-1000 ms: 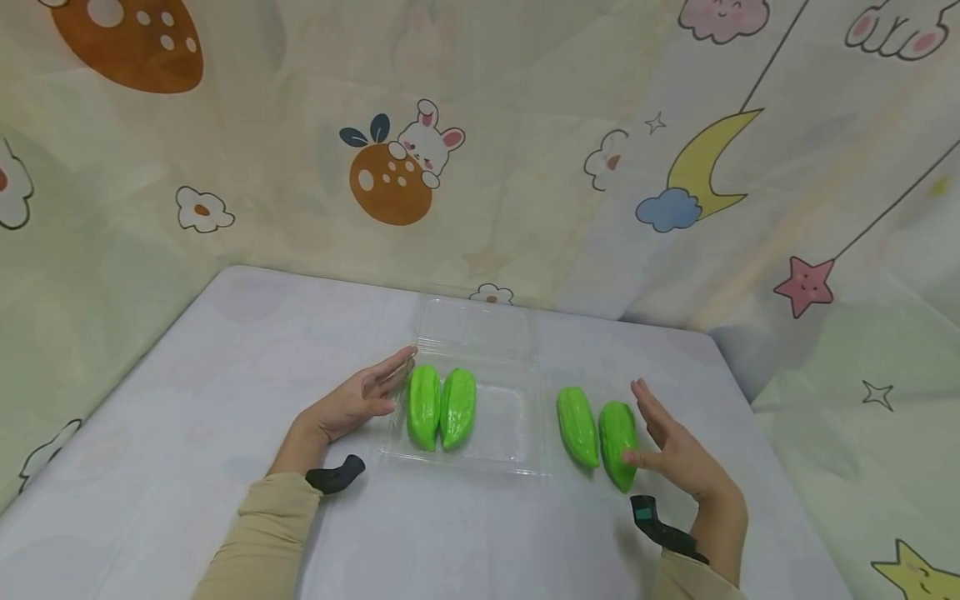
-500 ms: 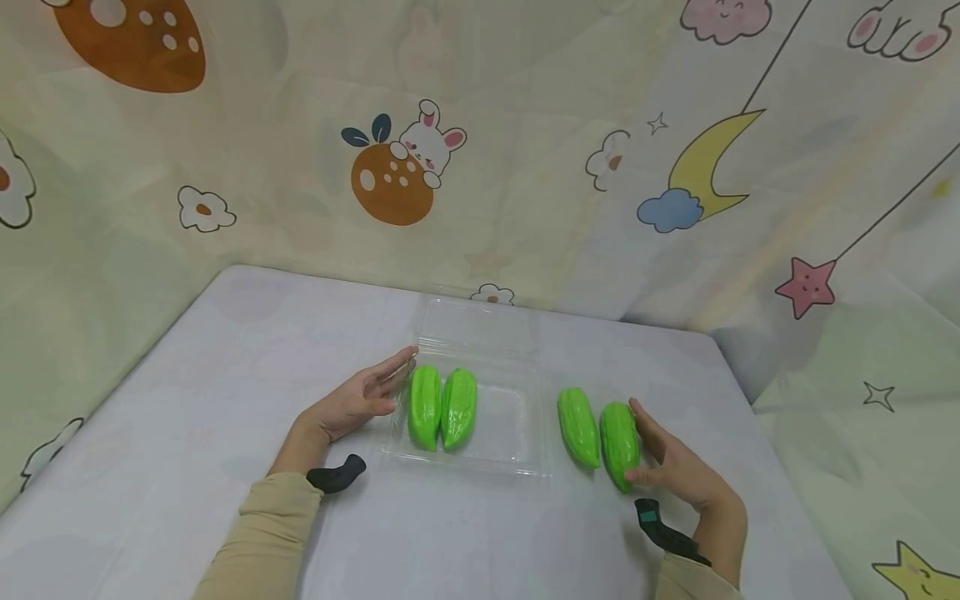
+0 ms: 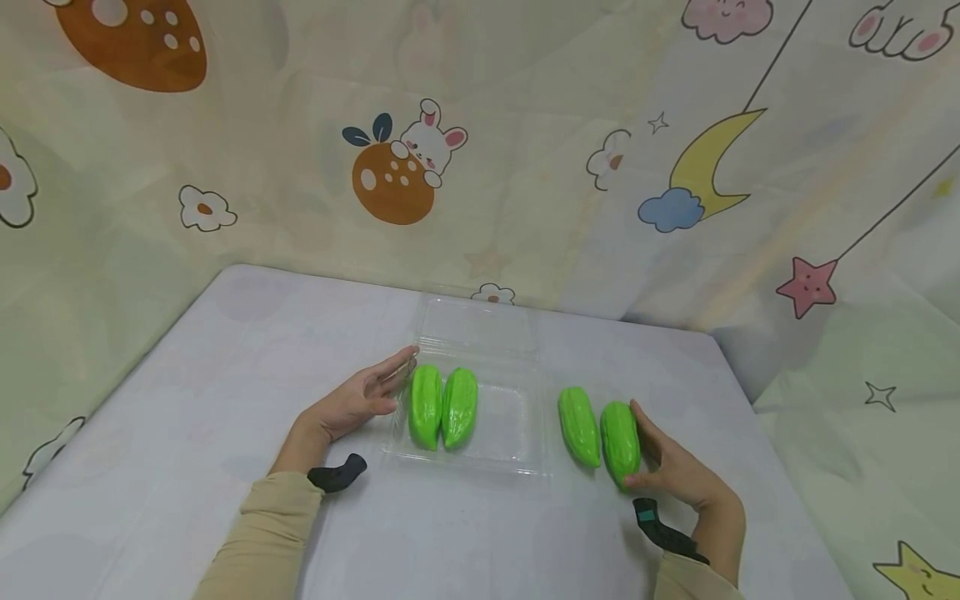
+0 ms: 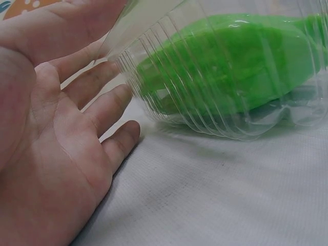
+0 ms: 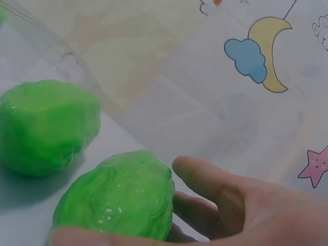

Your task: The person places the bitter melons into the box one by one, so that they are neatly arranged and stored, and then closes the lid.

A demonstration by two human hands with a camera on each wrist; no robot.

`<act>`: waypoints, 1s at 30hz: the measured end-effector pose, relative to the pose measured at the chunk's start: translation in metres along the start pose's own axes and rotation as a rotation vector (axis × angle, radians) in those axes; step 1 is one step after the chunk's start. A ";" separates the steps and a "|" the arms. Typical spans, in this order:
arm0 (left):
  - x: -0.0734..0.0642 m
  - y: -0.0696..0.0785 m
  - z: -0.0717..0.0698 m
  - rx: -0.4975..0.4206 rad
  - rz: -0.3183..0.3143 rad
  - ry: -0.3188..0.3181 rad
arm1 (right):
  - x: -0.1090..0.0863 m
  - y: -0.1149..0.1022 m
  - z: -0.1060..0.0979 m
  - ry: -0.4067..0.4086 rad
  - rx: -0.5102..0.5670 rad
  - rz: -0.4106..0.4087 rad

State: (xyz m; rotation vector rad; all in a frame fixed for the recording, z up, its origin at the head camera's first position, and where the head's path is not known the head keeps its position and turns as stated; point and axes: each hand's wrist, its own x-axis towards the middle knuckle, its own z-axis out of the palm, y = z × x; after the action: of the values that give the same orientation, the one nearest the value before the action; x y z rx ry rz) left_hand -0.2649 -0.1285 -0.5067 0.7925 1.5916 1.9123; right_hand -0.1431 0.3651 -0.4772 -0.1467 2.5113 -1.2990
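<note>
Green fruit (image 3: 619, 440) is pinched by the right hand (image 3: 681, 468), easily dropped, being glossy! The box (image 3: 508, 421) is touched by the spread left hand (image 3: 351, 407).

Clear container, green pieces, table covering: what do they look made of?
Clear container: likely thin plastic, glossy; see-through, with moulded ribs on its wall.
Green pieces: perhaps foam or plastic, glossy; bright highlights on a bumpy surface, inside not visible.
Table covering: probably woven cloth, matte; fine weave-like texture up close in the left wrist view.
</note>
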 end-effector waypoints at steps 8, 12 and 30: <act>0.000 0.002 0.001 -0.021 -0.009 0.004 | 0.001 -0.003 0.001 -0.007 -0.010 -0.021; 0.000 0.002 0.001 -0.018 -0.009 0.000 | 0.002 -0.006 0.000 -0.003 -0.018 0.003; 0.000 0.003 0.002 -0.024 -0.008 0.003 | 0.010 -0.009 0.002 0.027 -0.130 0.020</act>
State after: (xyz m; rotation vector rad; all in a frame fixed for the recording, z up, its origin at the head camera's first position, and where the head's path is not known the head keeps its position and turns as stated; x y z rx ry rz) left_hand -0.2637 -0.1280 -0.5033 0.7725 1.5690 1.9245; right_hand -0.1526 0.3560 -0.4731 -0.1335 2.6138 -1.1372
